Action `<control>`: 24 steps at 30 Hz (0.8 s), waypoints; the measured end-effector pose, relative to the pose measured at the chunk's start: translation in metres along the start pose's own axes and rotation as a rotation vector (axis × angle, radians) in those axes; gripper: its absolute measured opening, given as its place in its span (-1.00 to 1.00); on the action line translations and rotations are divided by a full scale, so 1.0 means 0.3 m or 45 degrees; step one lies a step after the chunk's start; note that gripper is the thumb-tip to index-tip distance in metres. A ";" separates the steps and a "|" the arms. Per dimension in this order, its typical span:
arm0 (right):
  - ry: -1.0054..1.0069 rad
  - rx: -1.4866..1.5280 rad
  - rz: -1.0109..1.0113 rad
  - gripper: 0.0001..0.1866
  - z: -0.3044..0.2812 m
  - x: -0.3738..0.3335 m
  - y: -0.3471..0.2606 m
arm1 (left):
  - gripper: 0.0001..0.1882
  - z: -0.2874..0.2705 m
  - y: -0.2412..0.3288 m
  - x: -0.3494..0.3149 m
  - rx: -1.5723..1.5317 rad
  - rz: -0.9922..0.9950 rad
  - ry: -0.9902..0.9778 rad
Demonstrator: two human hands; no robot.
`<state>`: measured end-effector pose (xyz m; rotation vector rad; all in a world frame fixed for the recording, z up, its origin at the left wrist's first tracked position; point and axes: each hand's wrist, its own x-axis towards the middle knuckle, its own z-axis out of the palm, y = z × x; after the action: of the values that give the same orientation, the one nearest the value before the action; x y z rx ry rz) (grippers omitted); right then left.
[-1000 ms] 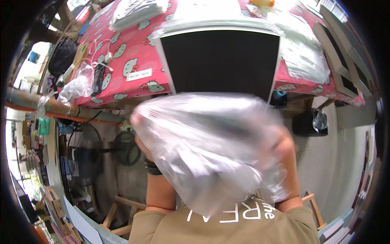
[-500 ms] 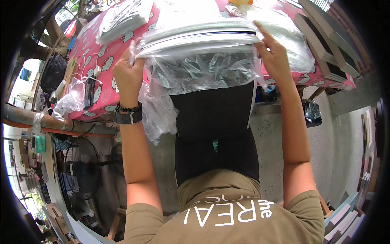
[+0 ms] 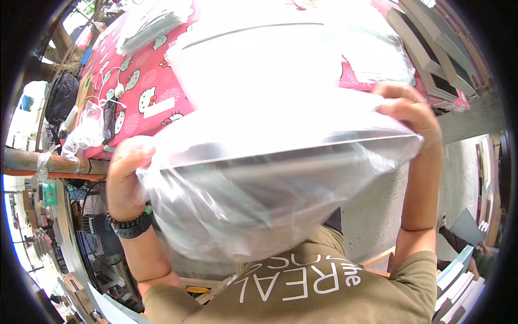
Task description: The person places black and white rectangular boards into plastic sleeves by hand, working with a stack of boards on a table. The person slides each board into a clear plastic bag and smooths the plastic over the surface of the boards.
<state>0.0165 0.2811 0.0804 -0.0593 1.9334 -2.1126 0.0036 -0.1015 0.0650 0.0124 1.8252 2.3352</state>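
Note:
A large clear plastic bag [image 3: 243, 208] stretches between my two hands, its loose front part hanging in folds over my lap. My left hand [image 3: 127, 175] is closed on the bag's left edge, fingers slightly blurred. At the opposite edge, my right hand [image 3: 407, 113] grips the plastic, its fingers bent over it. Beyond the bag, a bright white flat stack [image 3: 259, 59] lies on the pink patterned tablecloth [image 3: 154, 78]. Glare hides where the plastic ends and the white stack begins. I cannot tell whether anything is inside the bag.
Plastic-wrapped stacks lie at the far left [image 3: 156, 24] and right [image 3: 377, 51] of the table. Thick boards or books [image 3: 431, 59] line its right end. A crumpled plastic bag [image 3: 86, 132] and white cable [image 3: 110, 83] sit left. A fan [image 3: 97, 232] stands below; another person's arm [image 3: 456, 237] shows lower right.
Both hands have come down toward me and spread wider, pulling the plastic along. The bag now billows over my lap, and a broad white surface shows behind it. Another person's arm has appeared lower right.

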 end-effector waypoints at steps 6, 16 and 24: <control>0.206 0.205 0.203 -0.65 -0.092 -0.082 0.401 | -0.74 -0.213 -0.365 -0.090 -0.387 -0.738 -0.276; 0.678 -0.722 -0.059 -0.83 0.022 -0.089 1.024 | -0.58 -0.210 -1.052 -0.135 1.155 -0.130 0.288; 0.874 -1.042 -0.357 -0.85 -0.188 0.017 0.891 | -0.81 -0.207 -0.645 0.044 1.068 0.376 0.485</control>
<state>0.0461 0.3166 -0.1888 0.2829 3.2536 -1.4067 0.0093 -0.1144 -0.1382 -0.0593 3.0403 1.6010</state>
